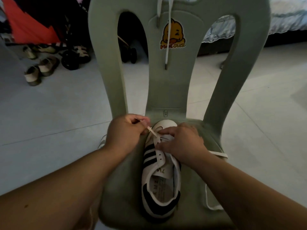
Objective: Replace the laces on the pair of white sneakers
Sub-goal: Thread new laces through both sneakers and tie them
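Observation:
A white sneaker (pixel 160 178) with black stripes lies on the seat of a green plastic chair (pixel 126 180), toe pointing away from me. My left hand (pixel 124 131) pinches the end of a white lace (pixel 152 131) beside the toe and holds it taut out of the eyelets. My right hand (pixel 181 141) rests on the right side of the upper, fingers curled over the eyelet flap. The rest of the lace (pixel 214 188) trails over the seat's right edge. Another white lace (pixel 168 35) hangs over the chair back. Part of a second shoe (pixel 102 141) shows past my left wrist.
The chair back bears a yellow duck sticker (pixel 172 34). On the tiled floor at the left lie several shoes (pixel 41 68) and stroller wheels (pixel 69 59). A bed (pixel 282 19) stands at the far right.

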Demonstrator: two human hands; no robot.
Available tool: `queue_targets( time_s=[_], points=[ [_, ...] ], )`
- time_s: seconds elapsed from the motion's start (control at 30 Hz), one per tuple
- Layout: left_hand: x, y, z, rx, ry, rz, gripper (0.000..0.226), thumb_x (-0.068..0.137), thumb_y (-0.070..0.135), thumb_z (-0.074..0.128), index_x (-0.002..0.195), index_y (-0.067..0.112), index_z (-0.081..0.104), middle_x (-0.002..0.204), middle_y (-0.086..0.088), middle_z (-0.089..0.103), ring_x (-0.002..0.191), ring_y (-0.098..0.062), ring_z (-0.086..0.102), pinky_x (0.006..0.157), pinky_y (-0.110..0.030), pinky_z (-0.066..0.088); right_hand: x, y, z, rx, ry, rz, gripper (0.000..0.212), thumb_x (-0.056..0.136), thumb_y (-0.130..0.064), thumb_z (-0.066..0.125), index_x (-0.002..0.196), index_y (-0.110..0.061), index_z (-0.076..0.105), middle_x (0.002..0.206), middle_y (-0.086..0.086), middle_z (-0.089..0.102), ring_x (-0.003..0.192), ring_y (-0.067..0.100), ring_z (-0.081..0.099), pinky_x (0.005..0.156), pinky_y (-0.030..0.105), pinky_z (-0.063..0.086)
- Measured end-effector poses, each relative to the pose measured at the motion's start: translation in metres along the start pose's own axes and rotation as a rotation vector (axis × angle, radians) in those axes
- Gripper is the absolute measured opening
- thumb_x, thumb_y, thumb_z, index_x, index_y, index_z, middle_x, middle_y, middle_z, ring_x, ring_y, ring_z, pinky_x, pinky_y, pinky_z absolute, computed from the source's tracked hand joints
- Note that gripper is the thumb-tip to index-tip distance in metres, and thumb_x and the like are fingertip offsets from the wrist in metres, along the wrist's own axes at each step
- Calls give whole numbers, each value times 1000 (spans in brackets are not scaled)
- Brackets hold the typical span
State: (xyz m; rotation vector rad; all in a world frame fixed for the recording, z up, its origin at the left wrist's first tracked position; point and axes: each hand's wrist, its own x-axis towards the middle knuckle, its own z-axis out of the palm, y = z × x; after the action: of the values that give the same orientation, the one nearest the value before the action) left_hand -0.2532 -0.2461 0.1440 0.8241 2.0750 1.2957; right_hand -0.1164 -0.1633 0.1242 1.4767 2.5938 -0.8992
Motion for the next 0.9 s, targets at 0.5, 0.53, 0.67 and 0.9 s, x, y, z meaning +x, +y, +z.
queue_targets(
  time_s=[0.5,0.53,0.67,0.9],
  points=[
    [19,-24,-106,3,116,-233,10,91,14,59,89,17,68,82,-5,66,72,-14,61,63,-26,49,2,2,3,16,-18,-1,44,71,-58,70,113,-49,62,101,-10,43,115,21,46,99,46,42],
    [16,-30,-103,186,45,-196,10,90,15,61,85,19,68,81,-4,67,73,-15,63,64,-27,48,3,4,3,66,-13,-9,39,74,-57,68,111,-47,64,100,-11,49,109,18,52,96,43,45],
    [11,-36,-84,766,-199,2,18,84,28,69,102,25,71,92,7,68,79,-7,59,67,-23,40,3,11,-11,246,30,25,16,93,-35,54,104,-28,63,89,-10,64,80,6,60,69,25,48],
    [3,-14,-16,770,-317,324,44,85,41,64,127,32,58,126,6,61,112,-12,56,90,-24,41,-3,27,-24,245,-141,101,11,85,-29,62,95,-25,65,88,-1,68,80,14,64,70,27,50]
  ],
)
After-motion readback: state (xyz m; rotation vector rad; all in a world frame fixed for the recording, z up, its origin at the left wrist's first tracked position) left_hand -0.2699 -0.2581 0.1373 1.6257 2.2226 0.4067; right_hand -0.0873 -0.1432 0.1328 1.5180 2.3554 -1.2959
